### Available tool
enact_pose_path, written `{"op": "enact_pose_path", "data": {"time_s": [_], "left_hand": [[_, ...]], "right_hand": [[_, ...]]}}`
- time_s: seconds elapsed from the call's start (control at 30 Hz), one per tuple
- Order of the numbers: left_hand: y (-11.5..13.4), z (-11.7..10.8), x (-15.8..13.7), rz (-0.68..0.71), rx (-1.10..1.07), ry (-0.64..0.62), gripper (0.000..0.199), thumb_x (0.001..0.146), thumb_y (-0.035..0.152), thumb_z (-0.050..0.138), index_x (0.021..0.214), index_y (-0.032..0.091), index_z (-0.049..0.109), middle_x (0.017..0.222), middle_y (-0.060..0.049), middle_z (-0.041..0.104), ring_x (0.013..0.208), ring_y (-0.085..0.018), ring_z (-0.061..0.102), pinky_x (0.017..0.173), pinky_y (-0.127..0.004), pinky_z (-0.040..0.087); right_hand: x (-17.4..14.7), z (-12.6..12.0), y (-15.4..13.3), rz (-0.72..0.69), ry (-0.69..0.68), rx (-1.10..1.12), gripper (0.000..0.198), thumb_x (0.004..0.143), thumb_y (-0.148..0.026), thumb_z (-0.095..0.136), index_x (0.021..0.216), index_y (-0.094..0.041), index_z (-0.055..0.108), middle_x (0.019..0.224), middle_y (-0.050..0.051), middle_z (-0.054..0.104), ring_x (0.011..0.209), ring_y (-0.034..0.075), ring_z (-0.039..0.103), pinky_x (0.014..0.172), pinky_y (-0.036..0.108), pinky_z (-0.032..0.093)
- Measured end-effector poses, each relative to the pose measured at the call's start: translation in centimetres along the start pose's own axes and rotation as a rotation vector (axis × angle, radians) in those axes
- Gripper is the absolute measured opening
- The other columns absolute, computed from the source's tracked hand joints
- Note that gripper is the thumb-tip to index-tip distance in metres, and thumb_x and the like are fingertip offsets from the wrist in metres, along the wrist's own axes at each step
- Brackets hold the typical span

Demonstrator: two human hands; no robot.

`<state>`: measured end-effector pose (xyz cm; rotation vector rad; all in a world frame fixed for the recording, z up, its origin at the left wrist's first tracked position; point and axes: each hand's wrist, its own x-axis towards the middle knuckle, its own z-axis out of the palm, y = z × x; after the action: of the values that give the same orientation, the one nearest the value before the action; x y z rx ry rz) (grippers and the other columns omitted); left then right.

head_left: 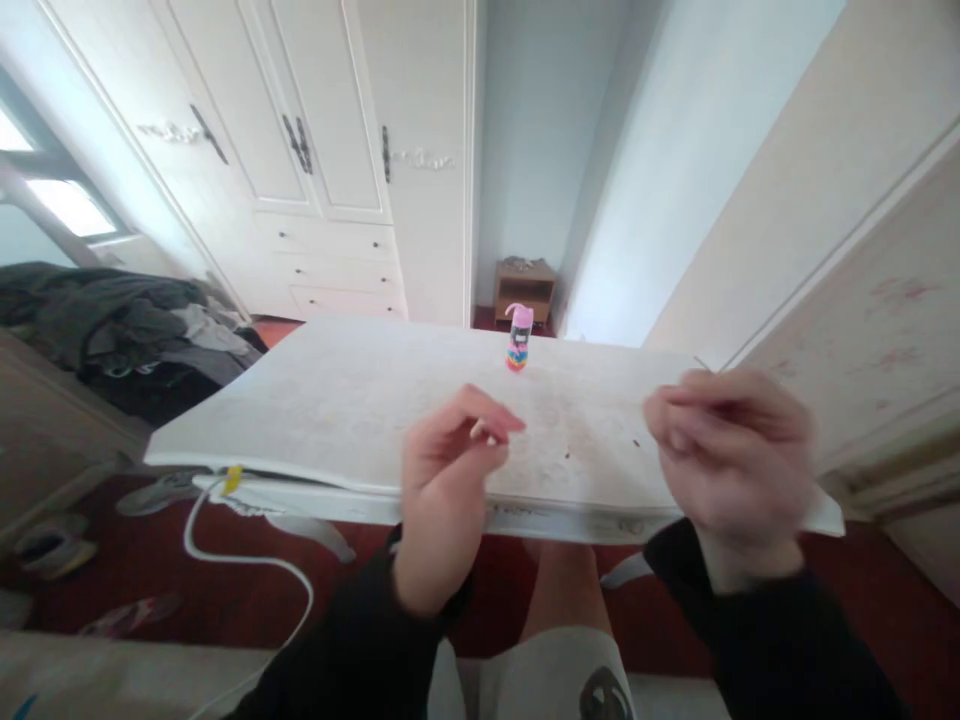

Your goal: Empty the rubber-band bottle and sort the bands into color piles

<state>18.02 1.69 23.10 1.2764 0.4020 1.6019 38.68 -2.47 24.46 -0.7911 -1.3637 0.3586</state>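
Observation:
Above the front half of the white table (360, 400), my left hand (450, 480) is closed, thumb and fingers drawn together. A small pale bit shows between its fingers, too small to name. My right hand (735, 460) is raised over the table's right side and blurred by motion. Its fingers are curled in a pinch, and anything inside them is hidden. Two tiny dark bits lie on the tabletop between the hands. Beyond them, near the far edge, a bottle (519, 338) with a pink top and a colourful base stands upright, apart from both hands.
A white cable (247, 558) hangs from the table's front edge beside yellow tape (233, 480). Dark clothes (142, 320) are heaped at the left. Behind the table are a white wardrobe (330, 240) and a small wooden cabinet (525, 283). Shoes lie on the red floor.

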Motion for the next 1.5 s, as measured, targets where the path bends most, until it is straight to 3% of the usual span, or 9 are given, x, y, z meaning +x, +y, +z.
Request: {"op": "enact_pose_path", "data": {"time_s": [0.17, 0.27, 0.37, 0.47, 0.73, 0.9, 1.17, 1.33, 1.5], "left_hand": [[-10.3, 0.1, 12.7, 0.175, 0.264, 0.232, 0.05, 0.055, 0.0, 0.053, 0.099, 0.022, 0.059, 0.091, -0.001, 0.056, 0.087, -0.018, 0.057, 0.079, -0.032, 0.047], [-16.5, -2.7, 17.5, 0.003, 0.437, 0.236, 0.058, 0.052, -0.001, 0.054, 0.104, 0.021, 0.051, 0.105, -0.004, 0.055, 0.106, -0.022, 0.058, 0.092, -0.037, 0.05], [-21.0, -5.5, 18.7, -0.227, 0.472, -0.111, 0.057, 0.057, 0.002, 0.061, 0.11, 0.021, 0.052, 0.119, -0.007, 0.06, 0.122, -0.028, 0.058, 0.103, -0.045, 0.05], [-23.4, -6.5, 17.8, -0.141, 0.462, -0.504, 0.061, 0.069, 0.021, 0.083, 0.124, 0.021, 0.056, 0.13, -0.011, 0.065, 0.124, -0.03, 0.063, 0.109, -0.048, 0.049], [-23.6, -6.5, 17.4, 0.053, 0.637, -0.508, 0.034, 0.09, 0.037, 0.078, 0.118, 0.019, 0.07, 0.108, -0.008, 0.07, 0.098, -0.023, 0.066, 0.09, -0.037, 0.053], [-22.8, -7.6, 18.1, 0.183, 0.814, -0.534, 0.039, 0.081, 0.032, 0.087, 0.117, 0.022, 0.079, 0.1, -0.006, 0.068, 0.101, -0.025, 0.063, 0.093, -0.038, 0.052], [-21.6, -8.4, 18.7, 0.12, 0.853, -0.534, 0.042, 0.074, 0.042, 0.092, 0.108, 0.02, 0.082, 0.097, -0.007, 0.074, 0.092, -0.025, 0.067, 0.088, -0.038, 0.053], [-21.7, -8.9, 18.9, -0.07, 0.772, -0.552, 0.042, 0.082, 0.054, 0.081, 0.098, 0.015, 0.081, 0.084, -0.004, 0.075, 0.077, -0.019, 0.063, 0.074, -0.032, 0.048], [-21.7, -8.8, 18.2, -0.07, 0.806, -0.582, 0.042, 0.078, 0.052, 0.083, 0.095, 0.014, 0.082, 0.078, -0.002, 0.072, 0.071, -0.016, 0.057, 0.068, -0.029, 0.043]], "right_hand": [[7.7, 2.7, 11.5, 0.097, -0.019, -0.338, 0.014, 0.081, -0.027, 0.067, 0.092, -0.022, 0.073, 0.078, 0.001, 0.061, 0.072, 0.017, 0.058, 0.06, 0.031, 0.042], [10.2, 3.3, 18.3, 0.164, -0.031, -0.378, 0.026, 0.08, -0.037, 0.066, 0.101, -0.021, 0.067, 0.093, 0.006, 0.064, 0.083, 0.022, 0.061, 0.066, 0.034, 0.047], [10.4, 3.4, 22.9, 0.159, 0.004, -0.341, 0.039, 0.086, -0.042, 0.063, 0.119, -0.023, 0.062, 0.108, 0.008, 0.063, 0.092, 0.023, 0.062, 0.07, 0.035, 0.05], [9.1, 3.4, 25.2, 0.089, -0.059, -0.292, 0.044, 0.09, -0.04, 0.062, 0.131, -0.025, 0.057, 0.116, 0.009, 0.063, 0.097, 0.024, 0.064, 0.077, 0.037, 0.053], [8.0, 3.1, 25.8, 0.123, -0.155, -0.235, 0.046, 0.09, -0.038, 0.071, 0.132, -0.028, 0.056, 0.125, 0.008, 0.068, 0.097, 0.023, 0.065, 0.077, 0.036, 0.053], [8.4, 2.8, 25.1, 0.263, -0.121, -0.349, 0.034, 0.096, -0.058, 0.065, 0.092, -0.024, 0.064, 0.077, 0.0, 0.065, 0.072, 0.019, 0.057, 0.068, 0.033, 0.042], [8.3, 2.8, 26.1, 0.323, -0.162, -0.251, 0.046, 0.099, -0.069, 0.055, 0.085, -0.025, 0.058, 0.07, -0.001, 0.056, 0.066, 0.018, 0.049, 0.063, 0.032, 0.038], [8.4, 2.8, 25.8, 0.225, -0.216, -0.235, 0.03, 0.096, -0.053, 0.063, 0.106, -0.025, 0.066, 0.099, 0.004, 0.068, 0.087, 0.022, 0.06, 0.08, 0.036, 0.047], [8.2, 2.8, 25.5, 0.297, -0.165, -0.124, 0.025, 0.08, -0.04, 0.074, 0.098, -0.025, 0.064, 0.093, 0.001, 0.064, 0.083, 0.02, 0.06, 0.078, 0.035, 0.047]]}}
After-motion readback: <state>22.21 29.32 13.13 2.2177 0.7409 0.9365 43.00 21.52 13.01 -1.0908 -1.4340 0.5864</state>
